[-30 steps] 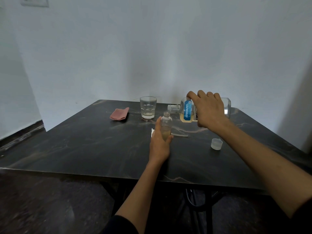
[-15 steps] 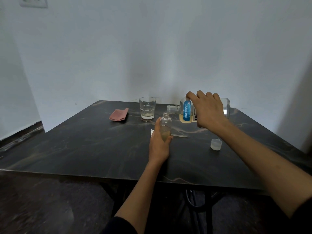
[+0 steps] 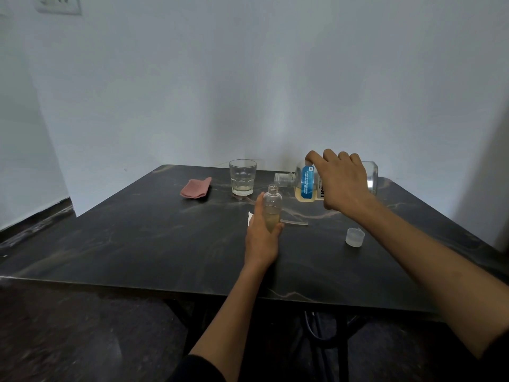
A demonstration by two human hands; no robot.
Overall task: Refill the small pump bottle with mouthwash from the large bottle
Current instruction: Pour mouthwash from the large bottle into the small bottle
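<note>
Pouring is under way: the right hand (image 3: 343, 180) grips the large mouthwash bottle (image 3: 308, 183) from above, fingers curled over its body, and holds it tipped on its side in the air, open neck pointing left toward the small pump bottle (image 3: 272, 208). The left hand (image 3: 261, 235) has its fingers clamped around that small bottle, which stands upright on the dark marbled bench (image 3: 137, 238) with its mouth open and yellowish liquid filling roughly its lower half.

Compared with a second ago almost nothing has shifted; the large bottle holds the same near-horizontal tilt, its neck just above and beside the small bottle's mouth. I cannot make out a stream between them, so whether liquid is flowing now is unclear. The steady pose suggests a slow, careful top-up, with more to go.

Behind the left hand a clear dip tube (image 3: 294, 222) lies on the bench, its pump head mostly hidden. The cap (image 3: 354, 237) sits apart to the right. Further back stand a glass tumbler (image 3: 242, 177) with a little liquid and a folded pink cloth (image 3: 196, 188).
</note>
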